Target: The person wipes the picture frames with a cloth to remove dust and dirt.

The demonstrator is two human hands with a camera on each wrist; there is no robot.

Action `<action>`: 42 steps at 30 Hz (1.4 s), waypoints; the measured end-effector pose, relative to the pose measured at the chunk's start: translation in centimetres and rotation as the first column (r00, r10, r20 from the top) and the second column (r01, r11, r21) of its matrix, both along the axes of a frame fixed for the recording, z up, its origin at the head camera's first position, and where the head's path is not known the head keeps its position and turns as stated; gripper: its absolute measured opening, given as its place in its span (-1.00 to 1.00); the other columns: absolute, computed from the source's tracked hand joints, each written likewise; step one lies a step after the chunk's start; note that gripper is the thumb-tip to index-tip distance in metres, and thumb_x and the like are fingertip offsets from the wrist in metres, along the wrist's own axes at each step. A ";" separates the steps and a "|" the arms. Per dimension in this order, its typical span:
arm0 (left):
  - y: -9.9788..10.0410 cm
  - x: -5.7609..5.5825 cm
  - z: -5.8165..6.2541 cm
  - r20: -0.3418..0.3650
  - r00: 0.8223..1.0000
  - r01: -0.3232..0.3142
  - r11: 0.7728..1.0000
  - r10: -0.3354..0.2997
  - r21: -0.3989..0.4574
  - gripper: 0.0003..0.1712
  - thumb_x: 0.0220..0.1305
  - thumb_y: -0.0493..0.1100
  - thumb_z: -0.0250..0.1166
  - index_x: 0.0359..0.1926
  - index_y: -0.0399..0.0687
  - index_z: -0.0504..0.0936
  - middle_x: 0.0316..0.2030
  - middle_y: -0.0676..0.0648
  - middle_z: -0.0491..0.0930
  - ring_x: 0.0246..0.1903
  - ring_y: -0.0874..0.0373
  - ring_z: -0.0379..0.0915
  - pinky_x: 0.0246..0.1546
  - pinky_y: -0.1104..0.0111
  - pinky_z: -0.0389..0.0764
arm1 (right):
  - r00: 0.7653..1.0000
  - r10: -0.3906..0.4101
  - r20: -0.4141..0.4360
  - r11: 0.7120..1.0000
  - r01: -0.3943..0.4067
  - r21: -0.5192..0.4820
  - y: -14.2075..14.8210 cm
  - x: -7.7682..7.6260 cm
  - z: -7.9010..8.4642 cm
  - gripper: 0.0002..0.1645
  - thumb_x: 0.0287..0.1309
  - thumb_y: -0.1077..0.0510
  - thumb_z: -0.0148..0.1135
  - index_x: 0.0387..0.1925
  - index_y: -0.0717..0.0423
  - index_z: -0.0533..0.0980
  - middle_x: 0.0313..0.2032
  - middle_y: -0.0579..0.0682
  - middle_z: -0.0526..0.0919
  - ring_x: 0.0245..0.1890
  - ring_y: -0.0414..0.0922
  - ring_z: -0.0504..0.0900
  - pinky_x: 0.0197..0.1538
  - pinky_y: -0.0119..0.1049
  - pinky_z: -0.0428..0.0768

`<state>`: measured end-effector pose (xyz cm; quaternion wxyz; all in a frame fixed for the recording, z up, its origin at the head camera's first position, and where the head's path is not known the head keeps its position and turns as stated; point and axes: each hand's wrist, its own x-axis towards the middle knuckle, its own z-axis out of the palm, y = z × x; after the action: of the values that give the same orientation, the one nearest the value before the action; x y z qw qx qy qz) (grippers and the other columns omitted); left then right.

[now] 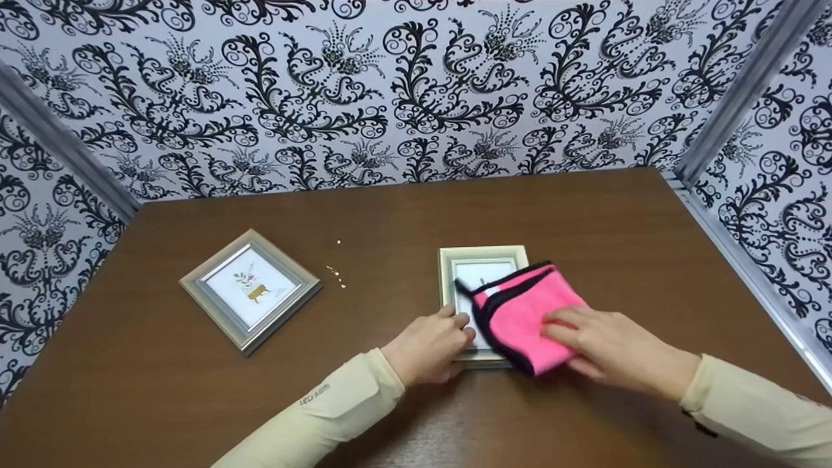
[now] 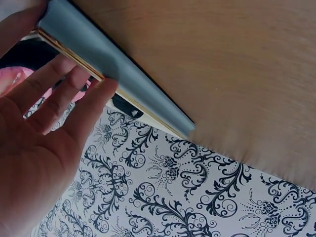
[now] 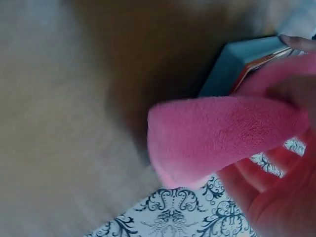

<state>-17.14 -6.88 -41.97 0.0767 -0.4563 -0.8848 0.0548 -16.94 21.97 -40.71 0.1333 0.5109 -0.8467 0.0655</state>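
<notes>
A pale gold picture frame (image 1: 482,253) lies on the brown table, its lower right part hidden under a pink cloth (image 1: 539,318) with black edging. My left hand (image 1: 429,344) grips the frame's left side near the front corner; the left wrist view shows its fingers over the edge of the frame (image 2: 118,74). My right hand (image 1: 614,351) pinches the folded cloth, which lies over the glass. Seen from the right wrist, the plush cloth (image 3: 222,133) hangs past the side of the frame (image 3: 232,64).
A second picture frame (image 1: 250,292) with a plant drawing lies turned at an angle on the left of the table (image 1: 383,221). Small white specks (image 1: 336,273) are scattered beside it. Patterned walls (image 1: 416,97) enclose the back and sides.
</notes>
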 end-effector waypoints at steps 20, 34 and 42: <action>-0.3 -0.2 -0.2 0.054 0.991 -0.125 0.992 0.126 -0.029 -0.29 -0.08 0.21 0.48 -0.12 -0.22 0.46 -0.02 -0.26 0.50 0.10 -0.22 0.41 -0.22 0.25 0.65 | 0.800 -0.374 0.469 0.867 0.482 -0.130 -1.2 0.9 -0.4 -0.55 0.02 0.19 0.29 -0.01 0.22 0.46 -0.47 -0.15 0.50 -0.48 -0.22 0.48 -0.46 -0.31 0.51; -0.1 -0.8 0.2 0.158 0.982 -0.101 0.994 0.105 -0.036 -0.36 -0.09 0.11 0.54 -0.12 -0.22 0.52 -0.11 -0.20 0.53 0.05 -0.21 0.45 0.17 0.18 0.40 | 0.633 -0.434 0.641 0.783 0.617 -0.079 -2.6 -4.3 0.2 -0.31 0.23 0.13 0.11 0.27 0.46 0.21 -0.22 0.24 0.56 -0.39 -0.03 0.59 -0.42 -0.22 0.61; 0.4 -0.9 0.5 0.201 0.970 -0.123 0.990 0.133 -0.064 -0.36 -0.11 0.04 0.57 -0.08 -0.22 0.56 -0.15 -0.18 0.55 -0.03 -0.14 0.51 0.07 0.24 0.50 | 0.598 -0.437 0.672 0.759 0.646 -0.081 -3.8 -9.4 0.5 -0.57 0.28 0.15 0.00 0.07 0.37 0.35 -0.30 0.21 0.55 -0.38 0.03 0.64 -0.43 -0.23 0.65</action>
<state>-18.03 -6.52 -41.43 -0.0304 -0.4033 -0.9139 0.0350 -26.38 18.18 -40.23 -0.0566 0.1456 -0.9348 0.3189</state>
